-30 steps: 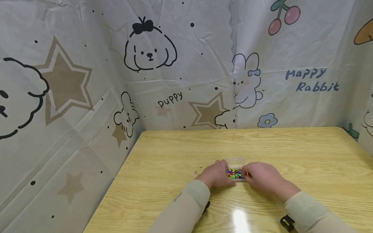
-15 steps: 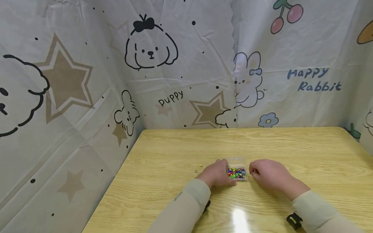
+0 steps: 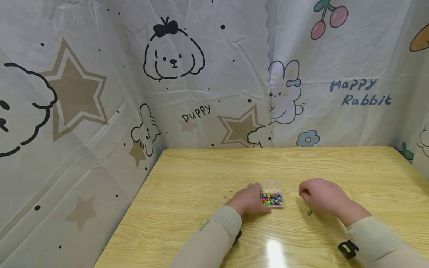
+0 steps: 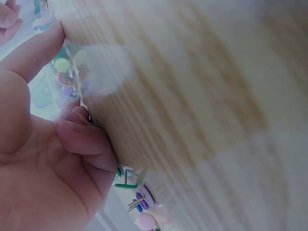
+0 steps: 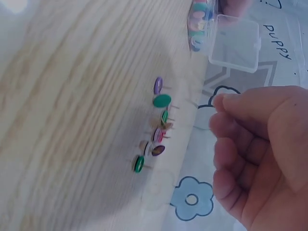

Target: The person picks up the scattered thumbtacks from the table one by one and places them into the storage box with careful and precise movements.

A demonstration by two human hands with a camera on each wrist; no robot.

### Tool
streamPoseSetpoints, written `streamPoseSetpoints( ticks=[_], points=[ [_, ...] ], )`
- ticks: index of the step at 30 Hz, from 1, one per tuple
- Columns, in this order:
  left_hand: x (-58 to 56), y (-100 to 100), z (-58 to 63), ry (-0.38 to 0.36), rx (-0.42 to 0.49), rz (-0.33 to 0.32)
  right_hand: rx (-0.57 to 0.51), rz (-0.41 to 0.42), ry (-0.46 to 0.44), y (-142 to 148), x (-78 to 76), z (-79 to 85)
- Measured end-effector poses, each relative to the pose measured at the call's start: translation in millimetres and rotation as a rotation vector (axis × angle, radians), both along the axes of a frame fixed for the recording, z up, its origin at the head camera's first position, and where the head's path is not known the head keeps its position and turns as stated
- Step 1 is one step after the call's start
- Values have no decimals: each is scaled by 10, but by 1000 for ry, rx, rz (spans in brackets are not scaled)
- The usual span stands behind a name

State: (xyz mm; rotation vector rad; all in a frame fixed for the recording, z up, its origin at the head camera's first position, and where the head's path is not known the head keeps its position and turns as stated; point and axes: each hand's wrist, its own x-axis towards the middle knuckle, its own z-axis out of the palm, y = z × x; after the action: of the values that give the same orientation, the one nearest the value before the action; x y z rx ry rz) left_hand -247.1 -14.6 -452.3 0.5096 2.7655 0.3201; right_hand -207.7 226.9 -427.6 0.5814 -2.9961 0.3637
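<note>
My left hand (image 3: 248, 199) holds the left side of a small clear plastic box (image 5: 212, 29) on the table. Its hinged lid (image 3: 272, 186) is raised. Inside lie many-coloured thumbtacks (image 3: 272, 200). To the box's right, my right hand (image 3: 325, 195) hovers over the table with its fingers curled and its thumb against the index finger. No thumbtack shows at those fingertips; whether one is hidden there I cannot tell. Below the hand in the right wrist view, several loose thumbtacks, among them a green thumbtack (image 5: 162, 100) and a purple thumbtack (image 5: 158, 85), lie in a loose row.
A few small metallic bits (image 3: 225, 197) lie left of my left hand on the wood-grain table (image 3: 207, 167). A printed cloth (image 3: 201, 74) hangs behind the table and along its sides. Black wrist gear (image 3: 348, 248) sits under the right sleeve.
My right hand has drawn away from the box to the right, its fingers still curled, and tacks on the table now show beside it. My left hand has stayed on the box.
</note>
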Motion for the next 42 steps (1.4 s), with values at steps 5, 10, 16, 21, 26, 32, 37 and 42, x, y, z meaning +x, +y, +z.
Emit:
streamPoseSetpoints(
  ticks=[5, 10, 16, 21, 26, 32, 37, 42],
  points=[
    [-1, 5, -5, 2, 0, -1, 12, -28, -32, 64, 7, -16],
    [-3, 10, -1, -2, -1, 4, 29, -46, -50, 106, 9, -39],
    [-4, 6, 1, -8, -3, 10, 21, -52, -66, 131, 7, -115],
    [-8, 7, -6, -9, 0, 15, 1, -63, -83, 116, 3, -186],
    [-7, 18, -1, -11, -1, 23, 12, -70, -81, 93, -3, -222],
    [2, 18, 1, -12, -2, 20, 28, -60, -68, 68, 2, -239],
    [4, 14, -3, -3, -2, 15, 34, -47, -47, 54, 6, -230],
    [2, 19, -9, 7, -14, 14, 35, -42, -31, 49, 9, -226]
  ],
)
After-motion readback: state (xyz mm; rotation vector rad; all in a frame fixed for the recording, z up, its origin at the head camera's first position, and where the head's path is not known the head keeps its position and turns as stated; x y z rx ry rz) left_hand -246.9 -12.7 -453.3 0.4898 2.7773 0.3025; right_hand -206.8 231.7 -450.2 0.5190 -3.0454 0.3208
